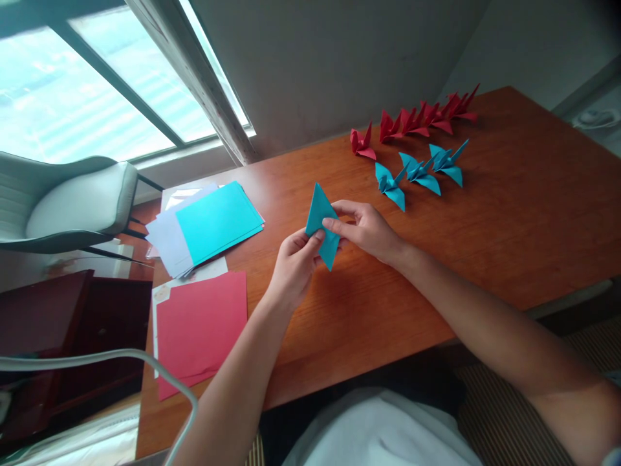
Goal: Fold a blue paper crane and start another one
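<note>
Both my hands hold a folded teal paper piece, a narrow kite shape with one point up and one down, just above the wooden table. My left hand pinches its lower left edge with thumb and fingers closed. My right hand pinches its right side, fingers curled around it.
Three teal paper cranes and a row of several red cranes stand at the far right of the table. A stack of teal and white sheets and red sheets lie at the left. A grey chair stands by the window.
</note>
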{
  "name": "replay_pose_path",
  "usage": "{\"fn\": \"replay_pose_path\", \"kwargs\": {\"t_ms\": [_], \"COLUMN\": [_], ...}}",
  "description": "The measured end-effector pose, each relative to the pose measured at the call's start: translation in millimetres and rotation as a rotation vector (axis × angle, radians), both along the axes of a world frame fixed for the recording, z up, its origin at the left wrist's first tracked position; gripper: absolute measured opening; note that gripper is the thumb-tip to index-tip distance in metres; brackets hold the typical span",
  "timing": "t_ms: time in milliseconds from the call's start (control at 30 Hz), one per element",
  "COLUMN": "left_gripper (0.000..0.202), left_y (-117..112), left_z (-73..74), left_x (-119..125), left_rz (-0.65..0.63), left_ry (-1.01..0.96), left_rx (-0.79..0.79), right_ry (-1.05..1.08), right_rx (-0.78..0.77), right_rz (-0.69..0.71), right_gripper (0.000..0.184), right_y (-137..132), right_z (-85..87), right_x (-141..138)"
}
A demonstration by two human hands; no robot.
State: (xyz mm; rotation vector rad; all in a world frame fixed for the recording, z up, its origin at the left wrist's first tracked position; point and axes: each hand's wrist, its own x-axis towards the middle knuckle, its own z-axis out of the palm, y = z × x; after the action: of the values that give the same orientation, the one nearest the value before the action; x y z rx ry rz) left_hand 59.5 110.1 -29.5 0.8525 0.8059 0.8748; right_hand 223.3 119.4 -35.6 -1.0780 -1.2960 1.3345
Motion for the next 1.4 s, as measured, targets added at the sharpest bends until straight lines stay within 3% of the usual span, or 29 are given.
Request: {"fn": "replay_pose_path", "kwargs": {"t_ms": [67, 167, 400, 600, 700, 933, 1167, 1400], "left_gripper": [0.028, 0.032, 0.036, 0.040, 0.039, 0.040, 0.031, 0.028], "left_y": [-1.1, -1.8, -2.1, -2.7, -2.7, -4.4, -6.7, -6.9], "left_z": [0.4, 1.2, 0.6, -4.9, -7.1, -6.1, -4.6, -7.9], "left_x": [0.7, 1.6, 3.9, 5.0, 4.8, 6.3, 8.7, 9.4], "left_rz": [-0.012, -0.011, 0.025, 0.071, 0.070, 0.065, 0.069, 0.077], "left_ry": [-0.036, -0.048, -0.020, 0.049, 0.081, 0.135, 0.210, 0.234], "left_rx": [-0.070, -0.135, -0.082, -0.027, -0.001, 0.030, 0.184, 0.228], "right_ry": [0.022, 0.018, 0.015, -0.025, -0.042, -0.006, -0.005, 0.013], "right_rx": [-0.034, -0.024, -0.028, 0.185, 0.195, 0.168, 0.206, 0.195], "right_rz": [0.056, 0.032, 0.019, -0.259, -0.327, -0.282, -0.328, -0.340], "right_gripper": [0.030, 0.030, 0.032, 0.031, 0.023, 0.022, 0.020, 0.019], "right_y": [-1.4, -1.6, -0.6, 3.9, 5.2, 5.5, 8.8, 9.1], "right_z": [1.4, 0.4, -0.9, -3.0, -1.6, -1.6, -5.4, -6.6], "right_x": [-0.3, -0.8, -1.8, 2.9, 6.1, 6.3, 8.0, 7.5]}}
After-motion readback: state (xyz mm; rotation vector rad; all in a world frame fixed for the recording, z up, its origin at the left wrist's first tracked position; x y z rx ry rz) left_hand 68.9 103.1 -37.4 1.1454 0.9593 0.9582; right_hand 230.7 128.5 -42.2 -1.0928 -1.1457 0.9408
